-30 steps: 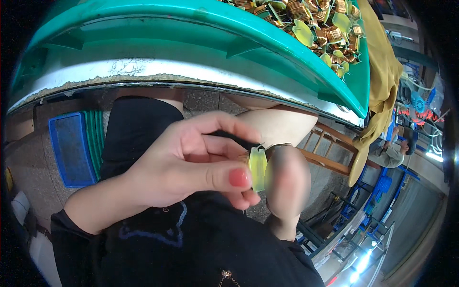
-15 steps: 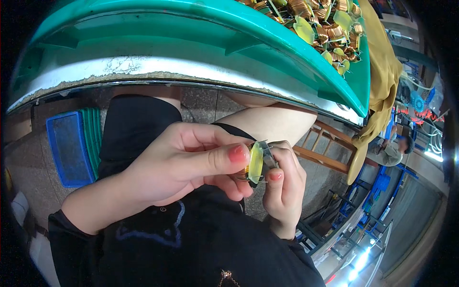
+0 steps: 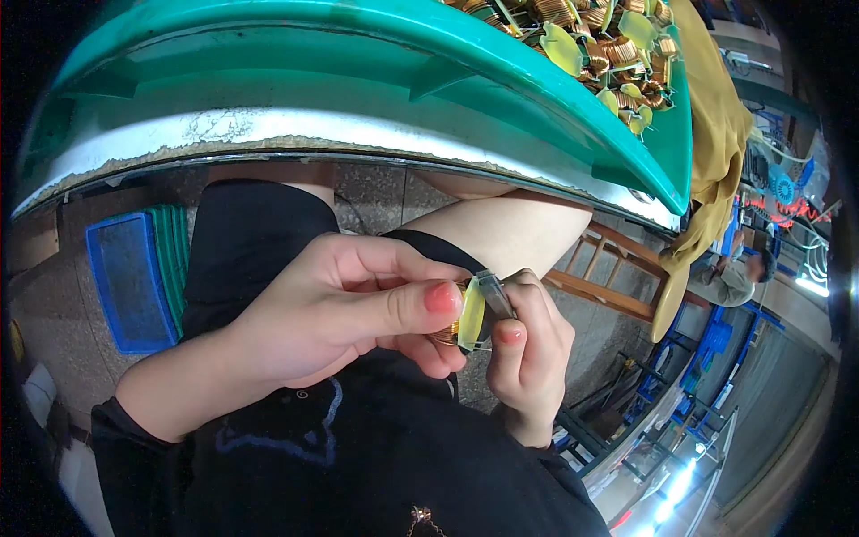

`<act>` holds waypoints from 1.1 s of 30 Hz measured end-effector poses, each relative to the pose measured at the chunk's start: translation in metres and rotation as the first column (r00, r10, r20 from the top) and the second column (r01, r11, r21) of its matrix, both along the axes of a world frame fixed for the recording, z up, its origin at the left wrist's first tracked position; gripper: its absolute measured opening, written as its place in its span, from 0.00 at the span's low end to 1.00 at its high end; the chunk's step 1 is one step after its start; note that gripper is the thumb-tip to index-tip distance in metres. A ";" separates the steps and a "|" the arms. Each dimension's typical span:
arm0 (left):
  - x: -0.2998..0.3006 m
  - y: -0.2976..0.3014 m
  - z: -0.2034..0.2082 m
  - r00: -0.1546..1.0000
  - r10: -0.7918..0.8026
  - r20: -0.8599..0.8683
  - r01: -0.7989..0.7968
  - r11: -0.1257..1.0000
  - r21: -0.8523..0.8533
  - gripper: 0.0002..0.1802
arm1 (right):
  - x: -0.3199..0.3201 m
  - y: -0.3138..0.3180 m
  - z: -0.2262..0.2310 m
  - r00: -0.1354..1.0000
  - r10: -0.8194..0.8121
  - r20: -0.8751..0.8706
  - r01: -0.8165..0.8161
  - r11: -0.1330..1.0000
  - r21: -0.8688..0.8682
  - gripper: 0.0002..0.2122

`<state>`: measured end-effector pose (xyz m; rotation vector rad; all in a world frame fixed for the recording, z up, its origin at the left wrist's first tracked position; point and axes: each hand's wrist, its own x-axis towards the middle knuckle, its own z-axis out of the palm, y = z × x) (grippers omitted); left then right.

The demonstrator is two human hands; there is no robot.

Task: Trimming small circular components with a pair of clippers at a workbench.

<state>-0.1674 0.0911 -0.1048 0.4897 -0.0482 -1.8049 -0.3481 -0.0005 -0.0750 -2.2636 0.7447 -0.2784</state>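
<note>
My left hand [image 3: 358,309] is closed on a copper-wound coil [image 3: 469,315], whose yellow-green end plate faces right. Thin wire leads stick out past that plate. In my right hand [image 3: 534,349] a small flat grey metal piece [image 3: 497,295] is pinched between thumb and fingers; its exact kind is not clear. The piece reaches across to the upper edge of the coil's plate and appears to touch it. Both hands are above my lap, close together. My left fingers hide most of the coil's windings.
Ahead, a green tray [image 3: 376,67] holding many similar copper coils [image 3: 617,54] rests on a white table edge [image 3: 295,130]. Stacked blue and green bins [image 3: 134,282] stand at the left on the floor. A wooden stool [image 3: 617,277] and yellow-brown cloth [image 3: 716,116] are at the right; a person [image 3: 735,277] is beyond.
The grey metal piece now lies more across the top of the coil's plate, tilted. Both hands have stayed nearly in place, with the coil turned slightly.
</note>
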 end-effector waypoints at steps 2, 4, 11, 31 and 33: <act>-0.003 0.001 -0.001 0.997 0.008 0.076 -0.008 1.000 -0.012 0.14 | 0.000 0.000 0.001 1.000 0.004 -0.027 -0.005 1.000 -0.028 0.08; -0.004 0.001 -0.002 0.989 0.017 0.150 -0.014 1.000 -0.024 0.14 | 0.000 0.001 0.001 0.998 0.006 -0.056 -0.009 0.998 -0.056 0.07; -0.002 0.000 -0.001 0.997 0.004 0.082 -0.007 0.999 0.045 0.21 | -0.001 0.001 -0.002 0.995 -0.002 -0.099 -0.005 0.997 -0.073 0.05; -0.014 0.006 -0.003 0.769 0.276 0.577 -0.215 0.961 -0.172 0.34 | 0.000 0.006 -0.012 0.986 -0.024 -0.164 -0.002 0.988 -0.154 0.05; -0.018 0.005 -0.005 0.750 0.314 0.582 -0.263 0.949 -0.174 0.32 | -0.001 0.007 -0.015 0.982 -0.043 -0.182 -0.005 0.966 -0.259 0.05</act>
